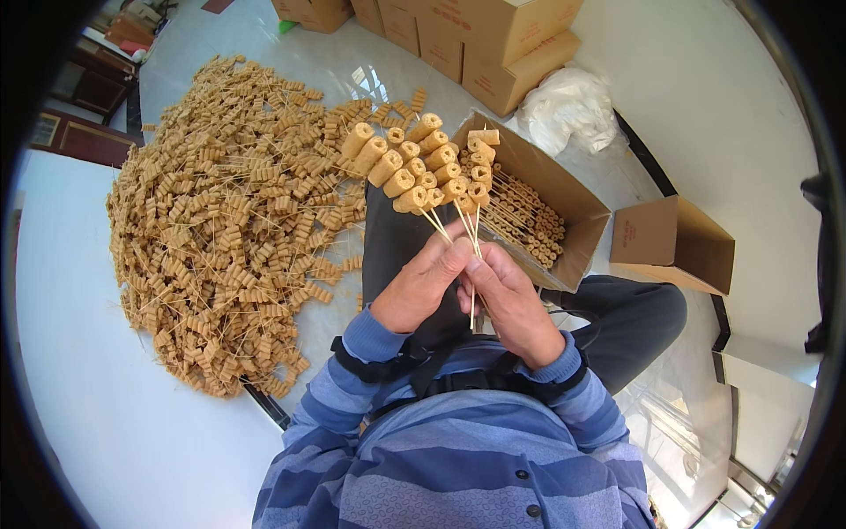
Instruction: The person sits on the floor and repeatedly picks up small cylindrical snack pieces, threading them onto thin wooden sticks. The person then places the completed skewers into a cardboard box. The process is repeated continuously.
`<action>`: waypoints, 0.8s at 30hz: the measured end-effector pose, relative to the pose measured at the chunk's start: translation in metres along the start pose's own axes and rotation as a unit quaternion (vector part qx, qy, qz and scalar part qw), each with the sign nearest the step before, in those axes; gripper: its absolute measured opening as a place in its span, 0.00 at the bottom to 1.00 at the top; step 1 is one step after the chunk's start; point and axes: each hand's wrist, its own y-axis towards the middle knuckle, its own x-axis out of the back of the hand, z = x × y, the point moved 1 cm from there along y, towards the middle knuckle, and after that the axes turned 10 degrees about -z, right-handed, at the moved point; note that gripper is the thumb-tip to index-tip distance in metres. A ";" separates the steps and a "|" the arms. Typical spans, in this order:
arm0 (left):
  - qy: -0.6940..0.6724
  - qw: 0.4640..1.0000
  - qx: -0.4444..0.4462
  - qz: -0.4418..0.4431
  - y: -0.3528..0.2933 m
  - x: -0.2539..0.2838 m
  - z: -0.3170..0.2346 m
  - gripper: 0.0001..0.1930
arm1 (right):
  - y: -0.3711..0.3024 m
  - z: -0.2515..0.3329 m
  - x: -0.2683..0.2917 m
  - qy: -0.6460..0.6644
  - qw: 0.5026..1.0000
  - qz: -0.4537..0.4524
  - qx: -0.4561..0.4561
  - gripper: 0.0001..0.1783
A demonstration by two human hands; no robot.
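Observation:
Several skewers threaded with tan, hollow, tube-shaped rolls fan out in front of me, with the rolls at their far ends. My left hand is closed, its thumb and fingers pinching the thin bare sticks just below the rolls. Close beside it, my right hand grips the lower part of sticks from the same bunch, and some stick ends poke down past its thumb. Just beyond my right hand stands an open cardboard box holding many similar skewers laid in rows.
A large heap of loose skewers covers the floor on my left. Stacked cardboard boxes stand at the far side, with a crumpled white plastic bag near them. Another open carton sits to the right, beyond my bent knee.

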 end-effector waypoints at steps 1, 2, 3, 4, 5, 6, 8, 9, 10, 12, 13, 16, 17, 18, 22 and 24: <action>-0.051 0.999 -0.015 -0.012 0.001 0.006 -0.002 0.37 | -0.001 0.001 0.000 0.002 1.000 0.003 0.016 0.14; -0.102 0.994 -0.028 -0.023 0.002 0.011 -0.004 0.39 | -0.002 0.001 0.001 -0.031 0.999 -0.012 0.022 0.14; -0.150 0.987 -0.007 -0.058 0.003 0.016 -0.007 0.40 | -0.003 0.002 0.001 -0.059 0.997 -0.021 0.035 0.13; -0.191 0.979 -0.037 -0.069 0.005 0.026 -0.014 0.45 | -0.005 0.002 0.002 -0.084 0.995 -0.032 0.045 0.12; -0.258 0.957 -0.101 -0.087 0.008 0.032 -0.021 0.46 | -0.006 0.002 0.002 -0.096 0.994 -0.027 0.046 0.12; -0.312 0.938 -0.123 -0.087 0.015 0.038 -0.029 0.46 | -0.008 0.002 0.001 -0.106 0.993 -0.023 0.046 0.12; -0.386 0.906 -0.148 -0.089 0.023 0.046 -0.041 0.45 | -0.011 0.002 0.000 -0.123 0.992 -0.008 0.036 0.12; -0.401 0.899 -0.140 -0.105 0.026 0.047 -0.045 0.44 | -0.012 0.001 -0.001 -0.129 0.991 0.003 0.028 0.12; -0.416 0.891 -0.125 -0.133 0.027 0.048 -0.048 0.44 | -0.013 0.001 -0.002 -0.133 0.991 0.019 0.023 0.12; -0.405 0.893 -0.136 -0.139 0.029 0.043 -0.049 0.42 | -0.014 0.002 -0.002 -0.137 0.990 0.017 0.013 0.12; -0.400 0.895 -0.142 -0.138 0.029 0.040 -0.049 0.41 | -0.014 0.003 -0.001 -0.144 0.989 0.011 0.004 0.12; -0.441 0.878 -0.138 -0.127 0.030 0.034 -0.046 0.35 | -0.017 0.005 -0.002 -0.137 0.990 -0.009 -0.020 0.12; -0.455 0.871 -0.139 -0.125 0.030 0.033 -0.045 0.35 | -0.018 0.006 -0.003 -0.133 0.991 -0.013 -0.013 0.12; -0.459 0.870 -0.134 -0.123 0.029 0.032 -0.043 0.33 | -0.018 0.006 -0.003 -0.129 0.991 -0.017 -0.006 0.12; -0.438 0.881 -0.139 -0.113 0.031 0.033 -0.035 0.28 | -0.018 0.006 -0.005 -0.107 0.994 -0.023 -0.002 0.11; -0.430 0.881 -0.135 -0.145 0.035 0.037 -0.032 0.21 | -0.017 0.004 -0.005 -0.130 0.991 -0.040 0.005 0.11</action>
